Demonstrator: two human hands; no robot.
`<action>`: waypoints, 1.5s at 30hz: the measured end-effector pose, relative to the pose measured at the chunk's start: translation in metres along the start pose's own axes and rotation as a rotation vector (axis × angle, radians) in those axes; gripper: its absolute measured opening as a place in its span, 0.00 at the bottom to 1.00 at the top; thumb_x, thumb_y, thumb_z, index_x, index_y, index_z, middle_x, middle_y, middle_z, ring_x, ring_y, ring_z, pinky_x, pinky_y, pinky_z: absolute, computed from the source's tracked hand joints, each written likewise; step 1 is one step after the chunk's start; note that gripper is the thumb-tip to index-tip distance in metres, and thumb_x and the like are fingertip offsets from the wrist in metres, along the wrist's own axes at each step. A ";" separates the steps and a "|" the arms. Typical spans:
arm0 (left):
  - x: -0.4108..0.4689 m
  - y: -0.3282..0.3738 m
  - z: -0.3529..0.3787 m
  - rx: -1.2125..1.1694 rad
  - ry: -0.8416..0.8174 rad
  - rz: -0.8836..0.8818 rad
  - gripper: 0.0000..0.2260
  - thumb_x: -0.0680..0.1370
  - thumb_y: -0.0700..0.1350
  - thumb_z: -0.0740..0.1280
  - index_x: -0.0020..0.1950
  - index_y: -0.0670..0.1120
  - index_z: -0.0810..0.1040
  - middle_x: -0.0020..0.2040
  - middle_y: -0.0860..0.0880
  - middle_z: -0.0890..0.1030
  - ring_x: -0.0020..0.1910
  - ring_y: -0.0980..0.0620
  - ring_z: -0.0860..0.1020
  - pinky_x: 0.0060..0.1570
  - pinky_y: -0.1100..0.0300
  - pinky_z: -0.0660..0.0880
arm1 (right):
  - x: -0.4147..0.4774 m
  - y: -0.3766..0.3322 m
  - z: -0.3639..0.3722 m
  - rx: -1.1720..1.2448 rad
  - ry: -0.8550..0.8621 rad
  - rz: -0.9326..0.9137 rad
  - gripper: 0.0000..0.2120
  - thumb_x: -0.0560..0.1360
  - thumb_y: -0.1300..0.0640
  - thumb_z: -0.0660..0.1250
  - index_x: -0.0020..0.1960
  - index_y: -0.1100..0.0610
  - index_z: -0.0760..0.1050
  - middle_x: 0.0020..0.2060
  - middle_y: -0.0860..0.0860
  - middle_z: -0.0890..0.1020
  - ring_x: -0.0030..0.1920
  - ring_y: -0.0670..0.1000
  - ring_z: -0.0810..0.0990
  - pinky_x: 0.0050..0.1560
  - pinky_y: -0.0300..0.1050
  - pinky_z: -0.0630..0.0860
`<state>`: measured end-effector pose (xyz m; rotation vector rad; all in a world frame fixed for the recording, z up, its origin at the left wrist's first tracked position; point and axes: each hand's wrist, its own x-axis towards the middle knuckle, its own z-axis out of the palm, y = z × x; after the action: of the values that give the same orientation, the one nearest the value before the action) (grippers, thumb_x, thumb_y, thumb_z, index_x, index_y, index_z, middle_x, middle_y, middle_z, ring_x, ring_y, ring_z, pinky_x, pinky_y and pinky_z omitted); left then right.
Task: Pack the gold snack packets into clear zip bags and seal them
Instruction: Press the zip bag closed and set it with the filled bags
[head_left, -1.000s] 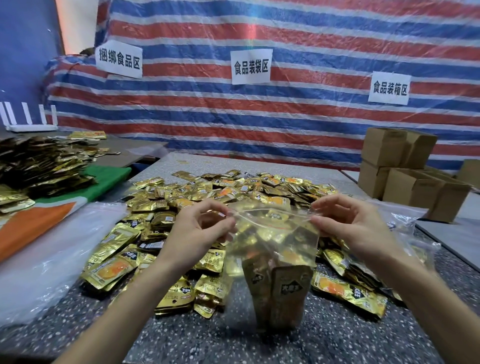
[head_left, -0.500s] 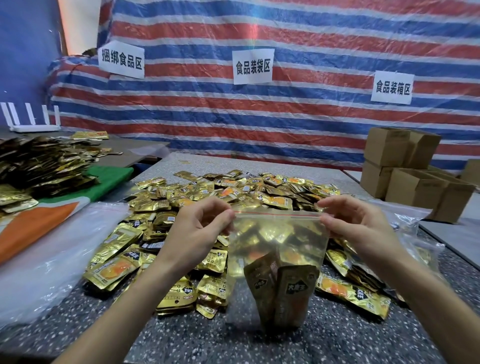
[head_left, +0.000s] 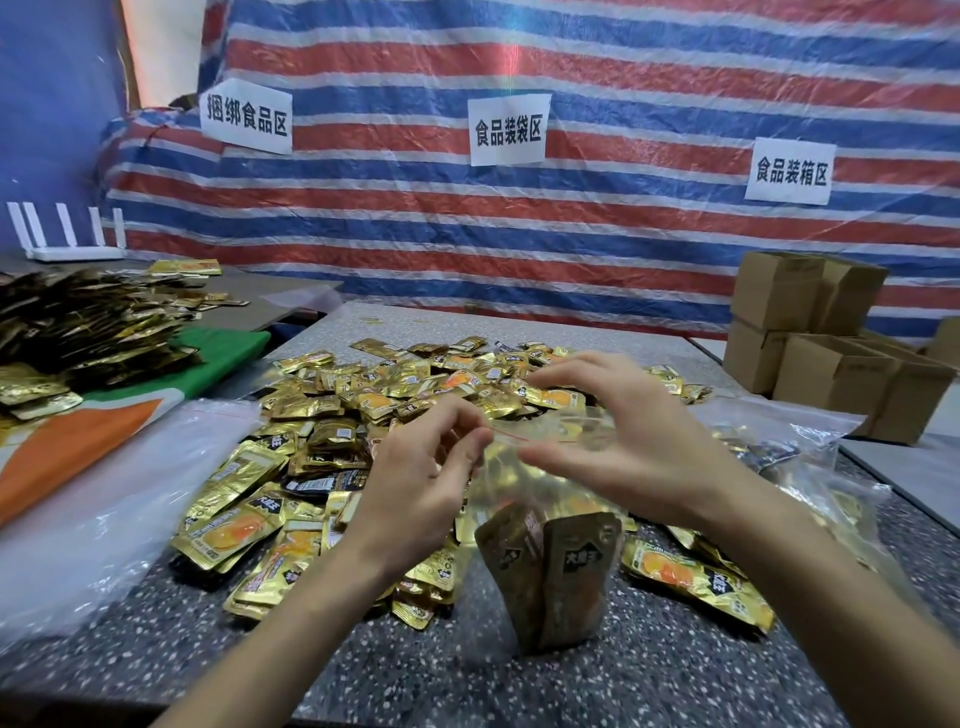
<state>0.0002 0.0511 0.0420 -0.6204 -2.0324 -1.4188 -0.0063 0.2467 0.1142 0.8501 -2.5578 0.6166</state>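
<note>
Zip bag (head_left: 519, 488), clear, upright on table (head_left: 649, 670), gold packets (head_left: 566, 566) inside; left hand (head_left: 421, 483) fingers pinch its red seal strip, right hand (head_left: 634, 457) fingers pinch alongside. Sealing unfinished, by appearance; loose packet pile (head_left: 395, 395) awaits bagging.

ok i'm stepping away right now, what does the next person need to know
Left hand pinches the left end of the red zip strip on the clear zip bag. Right hand spans the bag top, thumb in front; grip unclear.
Bag stands on the table, gold packets inside; loose pile behind it.
Done: bag filled. To do: press the strip shut along its length, then bag the pile.
</note>
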 end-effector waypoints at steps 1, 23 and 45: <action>0.000 0.001 0.001 0.006 -0.005 0.021 0.05 0.80 0.39 0.66 0.45 0.45 0.78 0.35 0.50 0.78 0.35 0.47 0.76 0.39 0.46 0.72 | 0.006 -0.006 0.002 -0.014 -0.048 -0.020 0.24 0.71 0.39 0.74 0.64 0.47 0.79 0.60 0.41 0.79 0.63 0.42 0.73 0.66 0.46 0.69; 0.001 -0.001 -0.012 0.176 -0.167 0.131 0.11 0.80 0.55 0.60 0.48 0.50 0.77 0.38 0.55 0.78 0.38 0.54 0.77 0.38 0.50 0.75 | 0.020 -0.014 0.005 0.111 -0.162 -0.094 0.03 0.75 0.54 0.74 0.42 0.50 0.81 0.36 0.45 0.82 0.39 0.48 0.80 0.44 0.55 0.78; 0.004 -0.005 0.000 -0.061 0.017 -0.013 0.08 0.78 0.47 0.65 0.43 0.47 0.81 0.36 0.51 0.79 0.36 0.52 0.76 0.37 0.49 0.73 | 0.019 0.022 -0.003 0.142 -0.187 0.011 0.07 0.75 0.50 0.74 0.40 0.42 0.80 0.38 0.37 0.82 0.43 0.39 0.77 0.42 0.40 0.71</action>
<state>-0.0063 0.0498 0.0411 -0.6194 -1.9892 -1.4941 -0.0336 0.2556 0.1193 0.9840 -2.7118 0.7630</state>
